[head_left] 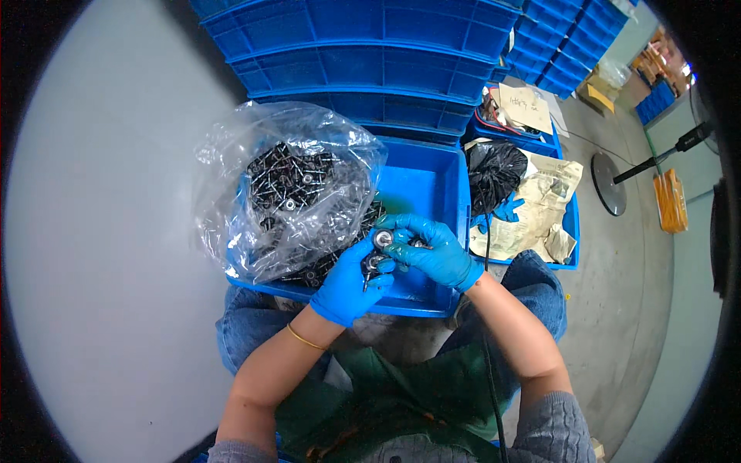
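Sitting with a rectangular blue plastic tray [421, 174] over their denim-clad knees, the person has both blue-gloved hands together near its front edge. The left hand [347, 282] is curled, its fingers closed round a small dark part with a thin metal stem [373, 266]. The right hand [436, 251] is partly closed, thumb and forefinger pinching a small round part with a shiny metal ring face [383, 239] just above the left fingers; what its other fingers grip I can't make out. To the left, a crumpled clear plastic bag [332, 123] lies in the tray around a heap of black, thin-stemmed pieces [278, 177]. Behind stand stacked blue plastic crates [355, 69].
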{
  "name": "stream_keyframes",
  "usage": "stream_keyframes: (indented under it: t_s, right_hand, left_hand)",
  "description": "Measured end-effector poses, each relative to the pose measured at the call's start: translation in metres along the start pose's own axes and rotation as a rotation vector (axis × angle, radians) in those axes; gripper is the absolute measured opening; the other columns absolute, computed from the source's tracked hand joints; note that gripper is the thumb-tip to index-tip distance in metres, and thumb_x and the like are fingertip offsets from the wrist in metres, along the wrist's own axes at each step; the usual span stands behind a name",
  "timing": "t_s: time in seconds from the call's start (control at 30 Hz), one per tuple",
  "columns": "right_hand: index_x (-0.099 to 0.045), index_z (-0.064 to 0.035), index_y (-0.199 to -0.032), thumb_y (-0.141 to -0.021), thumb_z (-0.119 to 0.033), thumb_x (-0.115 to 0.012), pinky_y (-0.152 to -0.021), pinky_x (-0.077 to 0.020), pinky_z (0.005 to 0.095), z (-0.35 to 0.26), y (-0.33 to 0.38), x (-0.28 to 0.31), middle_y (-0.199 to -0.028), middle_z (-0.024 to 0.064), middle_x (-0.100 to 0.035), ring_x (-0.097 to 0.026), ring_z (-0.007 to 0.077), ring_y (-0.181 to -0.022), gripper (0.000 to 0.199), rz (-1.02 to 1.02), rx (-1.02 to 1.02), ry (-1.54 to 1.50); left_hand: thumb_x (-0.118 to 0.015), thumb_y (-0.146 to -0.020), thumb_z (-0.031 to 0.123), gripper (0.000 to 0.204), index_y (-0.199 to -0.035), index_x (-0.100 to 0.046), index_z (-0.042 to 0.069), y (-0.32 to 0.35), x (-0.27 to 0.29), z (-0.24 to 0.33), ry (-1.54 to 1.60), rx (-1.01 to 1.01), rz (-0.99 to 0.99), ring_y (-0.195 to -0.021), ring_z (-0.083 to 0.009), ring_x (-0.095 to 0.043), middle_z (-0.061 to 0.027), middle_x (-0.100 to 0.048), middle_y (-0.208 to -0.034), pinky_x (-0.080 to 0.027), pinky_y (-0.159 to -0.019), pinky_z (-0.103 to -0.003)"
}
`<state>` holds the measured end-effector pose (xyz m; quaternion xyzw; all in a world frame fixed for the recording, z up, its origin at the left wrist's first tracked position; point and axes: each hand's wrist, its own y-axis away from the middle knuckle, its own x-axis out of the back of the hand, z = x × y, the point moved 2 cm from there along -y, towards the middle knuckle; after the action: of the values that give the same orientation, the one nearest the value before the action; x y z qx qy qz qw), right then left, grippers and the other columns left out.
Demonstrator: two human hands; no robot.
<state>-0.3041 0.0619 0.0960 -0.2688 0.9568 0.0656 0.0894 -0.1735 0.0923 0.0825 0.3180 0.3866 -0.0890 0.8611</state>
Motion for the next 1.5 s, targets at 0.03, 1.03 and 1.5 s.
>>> stream_keyframes:
  t_s: [0.03,1.03,1.5]
  right_hand:
    - [-0.049,-0.0032,-0.107,-0.078,-0.007,-0.054,-0.052,-0.0416,0.0189,0.0,0.0,0.002,-0.078,0.0021,-0.056,-0.051,0.0063,-0.061,0.03,-0.01,-0.007,0.013]
    - [-0.058,-0.0102,-0.091,-0.074,-0.039,-0.048,-0.07,-0.0439,0.0409,0.163,-0.131,0.05,-0.089,0.0166,-0.057,-0.055,0.0346,-0.079,0.035,0.134,-0.282,1.159]
    - [-0.061,-0.0075,-0.083,-0.071,-0.034,-0.054,-0.066,-0.0442,0.0388,0.167,-0.115,0.083,-0.082,0.02,-0.057,-0.057,0.0327,-0.075,0.031,0.301,-0.367,0.752]
  left_hand:
    - [-0.036,-0.086,0.02,0.018,-0.092,-0.047,0.006,0.0,-0.001,0.001,-0.009,-0.005,0.036,-0.052,-0.0064,-0.038,0.0004,-0.042,-0.064,-0.029,-0.04,-0.019]
    - [-0.048,-0.081,0.012,0.022,-0.102,-0.05,0.008,0.002,0.052,0.069,0.374,-0.304,0.142,-0.064,-0.0122,-0.05,-0.0062,-0.052,-0.077,-0.043,-0.047,-0.019]
    - [-0.048,-0.081,0.009,0.031,-0.111,-0.044,0.007,-0.002,0.02,0.053,0.205,-0.248,0.146,-0.07,-0.0114,-0.051,-0.0068,-0.052,-0.092,-0.041,-0.048,-0.015]
